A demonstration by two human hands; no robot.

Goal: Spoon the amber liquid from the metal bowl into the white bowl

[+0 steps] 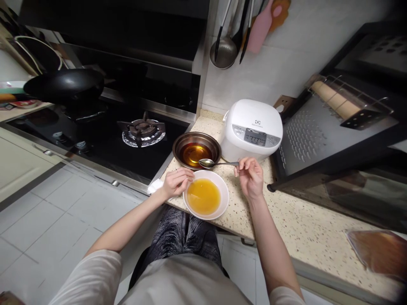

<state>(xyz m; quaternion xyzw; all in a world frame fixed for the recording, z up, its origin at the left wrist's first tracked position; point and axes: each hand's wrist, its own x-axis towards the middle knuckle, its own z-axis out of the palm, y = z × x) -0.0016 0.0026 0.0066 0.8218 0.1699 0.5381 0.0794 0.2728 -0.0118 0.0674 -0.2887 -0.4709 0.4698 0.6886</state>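
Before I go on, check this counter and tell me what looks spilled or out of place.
No spill or damage shows. A crumpled white wad by the left hand looks stray, and the white bowl sits close to the edge of the counter, where a knock might tip it.

Spoon (209,163): shiny metal. Basin (180,147): glossy metal. Bowl (224,195), centre: smooth. Cooker (251,146): glossy plastic. Hob (104,154), left: glossy, glass-like. Counter (286,216): smooth, stone-like.
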